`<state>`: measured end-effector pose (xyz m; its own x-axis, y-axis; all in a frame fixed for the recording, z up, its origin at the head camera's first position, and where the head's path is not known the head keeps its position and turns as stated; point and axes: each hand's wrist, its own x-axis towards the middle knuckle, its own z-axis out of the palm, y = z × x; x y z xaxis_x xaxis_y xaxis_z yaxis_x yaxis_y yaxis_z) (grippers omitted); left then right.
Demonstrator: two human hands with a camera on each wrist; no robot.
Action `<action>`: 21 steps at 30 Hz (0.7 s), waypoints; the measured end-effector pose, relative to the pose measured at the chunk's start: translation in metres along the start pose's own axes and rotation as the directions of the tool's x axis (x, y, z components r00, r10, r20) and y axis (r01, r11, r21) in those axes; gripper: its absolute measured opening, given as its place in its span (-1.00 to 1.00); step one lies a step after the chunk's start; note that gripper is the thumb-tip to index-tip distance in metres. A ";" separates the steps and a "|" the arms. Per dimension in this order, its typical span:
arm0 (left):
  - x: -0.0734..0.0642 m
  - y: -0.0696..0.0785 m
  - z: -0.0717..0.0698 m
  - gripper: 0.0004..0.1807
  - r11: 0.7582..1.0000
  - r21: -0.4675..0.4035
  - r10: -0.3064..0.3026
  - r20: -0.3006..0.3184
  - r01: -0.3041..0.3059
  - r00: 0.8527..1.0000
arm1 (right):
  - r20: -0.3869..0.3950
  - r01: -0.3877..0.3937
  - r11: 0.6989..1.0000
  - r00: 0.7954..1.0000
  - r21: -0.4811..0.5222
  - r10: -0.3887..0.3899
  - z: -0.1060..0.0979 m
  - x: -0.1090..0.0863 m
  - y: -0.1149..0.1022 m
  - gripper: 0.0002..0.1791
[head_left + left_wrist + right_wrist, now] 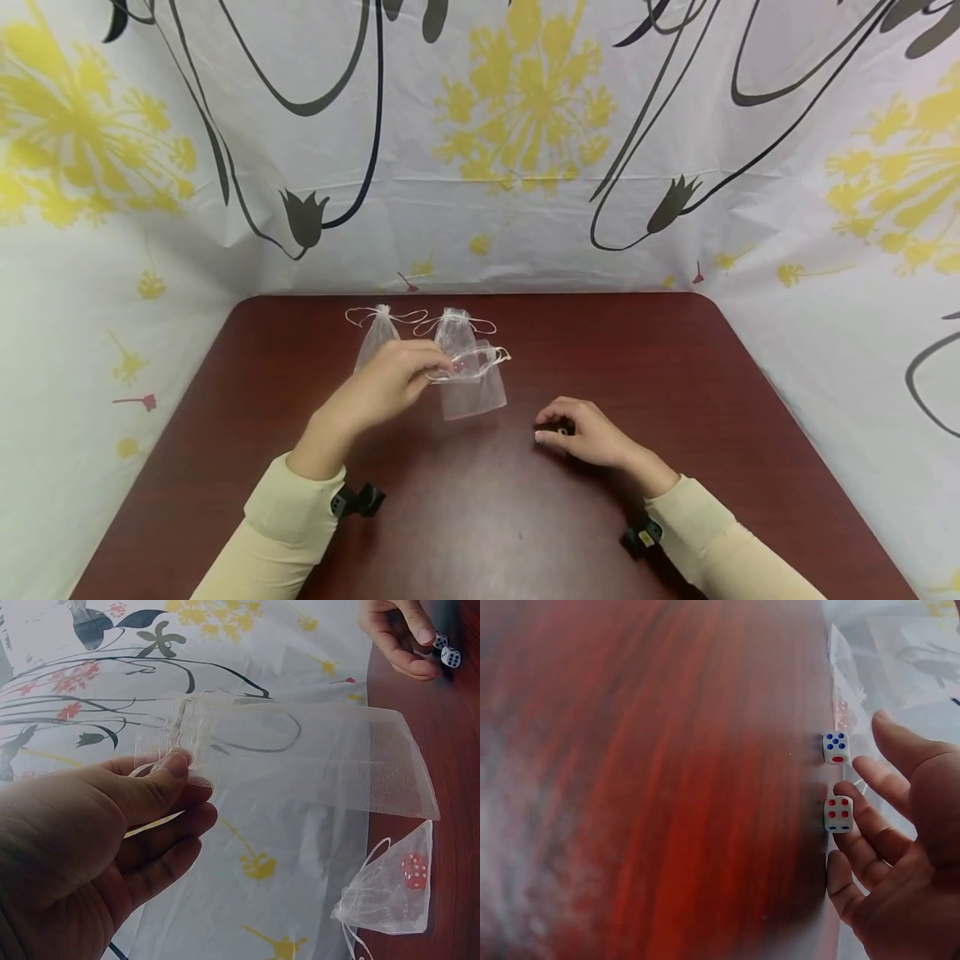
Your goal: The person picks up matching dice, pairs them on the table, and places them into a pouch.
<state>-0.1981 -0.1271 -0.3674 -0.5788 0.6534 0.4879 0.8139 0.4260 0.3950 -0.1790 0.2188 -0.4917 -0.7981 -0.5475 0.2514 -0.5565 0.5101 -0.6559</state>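
Note:
My left hand [384, 385] pinches a sheer white drawstring pouch [330, 757] between thumb and fingers near its gathered, corded end. The pouch hangs flat above the table, and nothing shows inside it. My right hand [592, 432] is low over the table, fingers loosely bent, beside two white dice. In the right wrist view, one die [836, 747] shows blue pips and a red one, close to the fingertips. The other die [838, 814] has red pips on its front and lies against the fingers. The thumb stands apart from both dice.
A drawn-up pouch with red dice [414, 871] inside lies on the dark red table [480, 517], partly behind the held pouch in the head view. Another tied pouch [377, 335] lies left of it. A patterned cloth [480, 242] hangs around the table's back and sides.

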 end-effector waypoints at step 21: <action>-0.004 -0.002 0.009 -0.78 0.999 0.041 0.011 0.053 -0.013 0.999 | 0.054 0.103 0.984 0.994 -0.143 -0.096 0.002 -0.005 0.005 -0.88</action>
<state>-0.1966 -0.1246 -0.3772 -0.5667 0.6900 0.4502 0.8226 0.4430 0.3565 -0.1773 0.2224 -0.4977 -0.7275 -0.6291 0.2739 -0.6626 0.5408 -0.5181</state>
